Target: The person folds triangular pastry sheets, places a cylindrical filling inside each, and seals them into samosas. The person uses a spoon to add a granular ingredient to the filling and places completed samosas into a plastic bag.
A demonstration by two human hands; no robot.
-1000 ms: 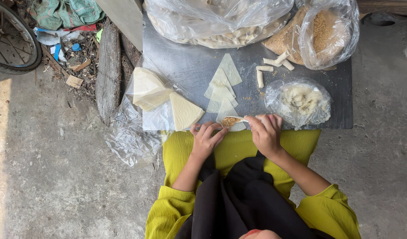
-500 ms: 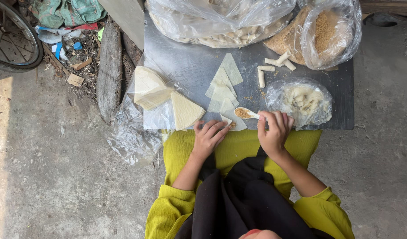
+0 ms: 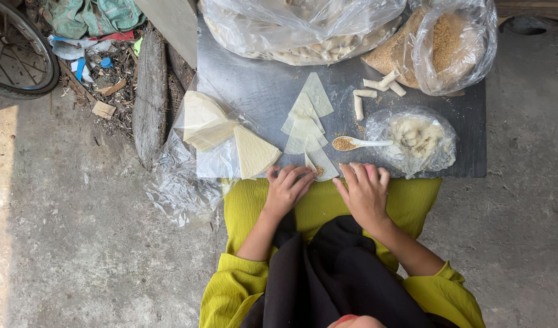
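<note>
In clear bag [image 3: 415, 143], pale dough pieces [image 3: 412, 135]

Both hands [image 3: 288, 191] [image 3: 365, 193] flat, fingers forward

Yellow-green long sleeves, black garment over lap

Bare metal table [image 3: 248, 85] between wrapper stack [image 3: 221, 130] and wrapper triangles [image 3: 306, 118]; spoon [image 3: 358, 143] and bags behind.
</note>
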